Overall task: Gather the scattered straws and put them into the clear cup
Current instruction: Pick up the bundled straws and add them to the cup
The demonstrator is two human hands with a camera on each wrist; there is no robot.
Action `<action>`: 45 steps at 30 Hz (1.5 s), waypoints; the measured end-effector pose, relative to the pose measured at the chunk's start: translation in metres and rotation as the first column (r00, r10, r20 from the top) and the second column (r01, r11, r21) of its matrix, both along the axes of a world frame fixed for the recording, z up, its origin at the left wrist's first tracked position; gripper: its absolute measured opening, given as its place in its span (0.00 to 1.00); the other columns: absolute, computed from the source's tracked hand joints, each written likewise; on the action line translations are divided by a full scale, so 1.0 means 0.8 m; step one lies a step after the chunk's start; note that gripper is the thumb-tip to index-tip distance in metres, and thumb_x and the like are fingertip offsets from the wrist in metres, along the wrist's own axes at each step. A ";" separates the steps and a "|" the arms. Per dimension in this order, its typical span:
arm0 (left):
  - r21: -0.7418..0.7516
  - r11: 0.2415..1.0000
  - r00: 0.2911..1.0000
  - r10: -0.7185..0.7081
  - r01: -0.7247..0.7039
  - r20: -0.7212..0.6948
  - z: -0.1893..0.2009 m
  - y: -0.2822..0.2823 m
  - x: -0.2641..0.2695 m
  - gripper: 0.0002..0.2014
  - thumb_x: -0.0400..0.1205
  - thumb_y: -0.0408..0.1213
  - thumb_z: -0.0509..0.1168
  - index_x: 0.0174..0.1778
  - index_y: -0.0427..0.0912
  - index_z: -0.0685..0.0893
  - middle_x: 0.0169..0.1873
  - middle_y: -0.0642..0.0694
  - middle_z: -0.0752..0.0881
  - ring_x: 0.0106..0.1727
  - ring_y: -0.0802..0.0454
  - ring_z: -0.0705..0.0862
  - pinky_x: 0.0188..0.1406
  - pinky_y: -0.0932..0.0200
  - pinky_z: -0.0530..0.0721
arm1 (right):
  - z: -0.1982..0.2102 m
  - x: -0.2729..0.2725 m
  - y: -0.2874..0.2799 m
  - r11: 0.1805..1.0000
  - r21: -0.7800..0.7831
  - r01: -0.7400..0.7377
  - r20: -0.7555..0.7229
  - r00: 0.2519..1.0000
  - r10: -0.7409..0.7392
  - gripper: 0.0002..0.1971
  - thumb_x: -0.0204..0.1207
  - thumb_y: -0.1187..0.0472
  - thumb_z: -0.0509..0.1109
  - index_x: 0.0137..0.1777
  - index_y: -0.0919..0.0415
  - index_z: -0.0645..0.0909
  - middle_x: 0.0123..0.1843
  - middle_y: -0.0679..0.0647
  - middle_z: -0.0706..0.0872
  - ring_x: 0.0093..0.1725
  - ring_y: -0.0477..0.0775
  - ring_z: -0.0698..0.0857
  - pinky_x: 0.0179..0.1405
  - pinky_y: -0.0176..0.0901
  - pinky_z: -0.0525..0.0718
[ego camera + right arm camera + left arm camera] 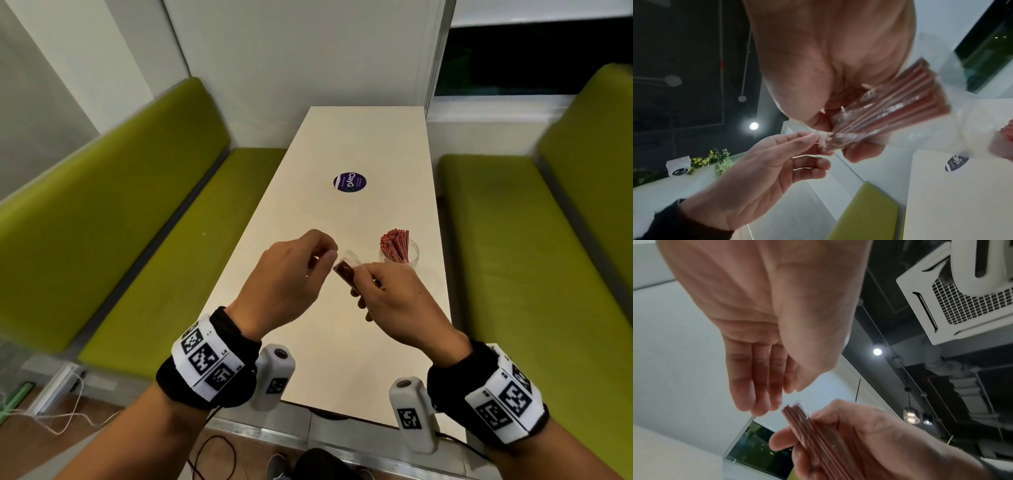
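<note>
Smooth cream table [359,144]; right hand [397,301] gripping plastic-wrapped red straws [344,272] (thin tubes), left hand [284,277] pinching wrapper.

My right hand [399,301] holds a clear plastic packet of red straws [346,272] above the long cream table [342,325]; my left hand [284,284] is just left of it, fingertips at its end. The clear plastic cup [411,255] of red straws stands on the table behind my right hand, and the round purple sticker [349,182] lies farther back.
</note>
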State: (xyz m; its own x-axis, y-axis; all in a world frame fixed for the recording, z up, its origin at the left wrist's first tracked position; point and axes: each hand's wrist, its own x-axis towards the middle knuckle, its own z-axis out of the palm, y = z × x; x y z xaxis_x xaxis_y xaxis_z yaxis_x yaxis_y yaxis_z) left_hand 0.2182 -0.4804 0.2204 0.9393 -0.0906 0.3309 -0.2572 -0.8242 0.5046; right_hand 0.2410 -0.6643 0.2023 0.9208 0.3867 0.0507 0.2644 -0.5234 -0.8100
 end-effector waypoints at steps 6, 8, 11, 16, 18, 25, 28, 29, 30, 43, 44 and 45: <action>-0.066 0.997 0.999 -0.049 0.050 0.025 -0.005 -0.005 -0.004 0.09 0.84 0.51 0.69 0.53 0.50 0.86 0.42 0.59 0.90 0.42 0.59 0.89 0.45 0.54 0.89 | -0.002 0.002 -0.001 0.986 0.167 -0.015 -0.127 0.991 0.036 0.23 0.89 0.51 0.58 0.38 0.59 0.86 0.37 0.52 0.88 0.32 0.46 0.87 0.32 0.46 0.89; -0.029 0.998 0.993 -0.052 0.055 0.101 -0.008 -0.005 -0.002 0.07 0.85 0.47 0.69 0.52 0.49 0.87 0.41 0.57 0.92 0.40 0.58 0.89 0.42 0.52 0.88 | -0.003 0.003 0.000 0.983 0.181 -0.012 -0.131 0.991 0.037 0.22 0.88 0.48 0.59 0.38 0.56 0.87 0.37 0.50 0.88 0.32 0.46 0.88 0.34 0.47 0.90; 0.025 0.998 0.977 -0.055 0.051 0.206 -0.009 -0.006 -0.001 0.06 0.87 0.42 0.68 0.53 0.46 0.89 0.41 0.54 0.93 0.37 0.54 0.90 0.37 0.49 0.88 | -0.005 0.004 0.002 0.976 0.218 0.001 -0.131 0.991 0.028 0.16 0.86 0.48 0.66 0.41 0.52 0.89 0.39 0.53 0.89 0.30 0.44 0.88 0.34 0.43 0.88; -0.035 0.999 0.958 0.004 0.006 0.287 -0.015 -0.003 0.003 0.07 0.86 0.41 0.70 0.51 0.43 0.91 0.36 0.51 0.93 0.33 0.51 0.90 0.31 0.48 0.86 | -0.007 0.006 0.005 0.945 0.324 0.043 -0.165 0.986 0.012 0.18 0.86 0.49 0.67 0.42 0.59 0.90 0.39 0.55 0.89 0.33 0.50 0.89 0.35 0.50 0.92; -0.098 0.995 0.968 0.014 0.011 0.251 -0.016 0.000 0.007 0.06 0.86 0.40 0.70 0.51 0.43 0.91 0.35 0.51 0.92 0.34 0.52 0.90 0.33 0.49 0.87 | -0.008 0.007 0.004 0.945 0.326 0.032 -0.180 0.983 0.029 0.18 0.86 0.50 0.66 0.45 0.61 0.91 0.39 0.56 0.90 0.35 0.51 0.89 0.36 0.53 0.93; -0.044 0.997 0.998 -0.066 0.066 -0.016 0.005 0.013 0.017 0.05 0.87 0.39 0.68 0.50 0.46 0.89 0.33 0.55 0.90 0.35 0.58 0.89 0.39 0.49 0.88 | -0.010 0.015 -0.003 0.958 0.283 -0.041 -0.215 0.971 0.105 0.14 0.88 0.56 0.64 0.53 0.59 0.91 0.44 0.57 0.91 0.37 0.46 0.88 0.41 0.46 0.91; -0.041 0.992 0.964 -0.124 0.117 -0.236 0.028 0.020 0.021 0.06 0.87 0.40 0.67 0.48 0.48 0.89 0.34 0.54 0.91 0.37 0.58 0.89 0.44 0.49 0.88 | -0.012 0.017 -0.008 0.963 0.239 -0.123 -0.219 0.960 0.177 0.13 0.89 0.58 0.63 0.56 0.57 0.91 0.45 0.55 0.92 0.39 0.45 0.88 0.41 0.40 0.88; -0.027 0.990 0.942 -0.141 0.140 -0.305 0.035 0.022 0.023 0.06 0.87 0.40 0.67 0.47 0.48 0.88 0.34 0.53 0.91 0.37 0.58 0.89 0.44 0.52 0.88 | -0.012 0.017 -0.009 0.961 0.229 -0.152 -0.224 0.953 0.204 0.13 0.89 0.58 0.63 0.55 0.58 0.90 0.45 0.55 0.92 0.39 0.45 0.88 0.41 0.40 0.87; -0.019 0.986 0.914 -0.159 0.164 -0.372 0.042 0.025 0.025 0.06 0.87 0.41 0.66 0.48 0.48 0.88 0.35 0.52 0.92 0.38 0.58 0.89 0.45 0.55 0.89 | -0.013 0.018 -0.011 0.957 0.226 -0.180 -0.231 0.945 0.233 0.13 0.89 0.59 0.63 0.54 0.59 0.90 0.45 0.55 0.92 0.40 0.44 0.88 0.42 0.40 0.87; -0.603 0.797 0.879 -0.280 -0.012 -0.387 -0.017 0.026 0.013 0.12 0.88 0.39 0.65 0.65 0.41 0.84 0.51 0.44 0.93 0.51 0.47 0.91 0.54 0.48 0.91 | -0.030 0.021 -0.017 0.759 0.647 0.068 -0.359 0.906 0.225 0.12 0.86 0.66 0.65 0.63 0.62 0.87 0.53 0.61 0.93 0.55 0.55 0.90 0.65 0.48 0.85; -0.618 0.786 0.863 -0.304 -0.011 -0.402 -0.028 0.018 0.006 0.16 0.86 0.40 0.67 0.70 0.43 0.81 0.56 0.45 0.92 0.57 0.51 0.91 0.59 0.50 0.90 | -0.030 0.022 -0.015 0.730 0.675 0.109 -0.368 0.907 0.205 0.12 0.86 0.67 0.64 0.63 0.63 0.87 0.55 0.62 0.93 0.58 0.56 0.90 0.67 0.48 0.84; -0.627 0.779 0.842 -0.339 0.002 -0.419 -0.038 0.007 0.000 0.20 0.85 0.41 0.68 0.74 0.45 0.78 0.60 0.47 0.91 0.61 0.55 0.90 0.62 0.54 0.88 | -0.030 0.023 -0.014 0.707 0.693 0.142 -0.376 0.907 0.187 0.12 0.87 0.67 0.63 0.64 0.62 0.86 0.56 0.61 0.93 0.60 0.56 0.90 0.68 0.47 0.84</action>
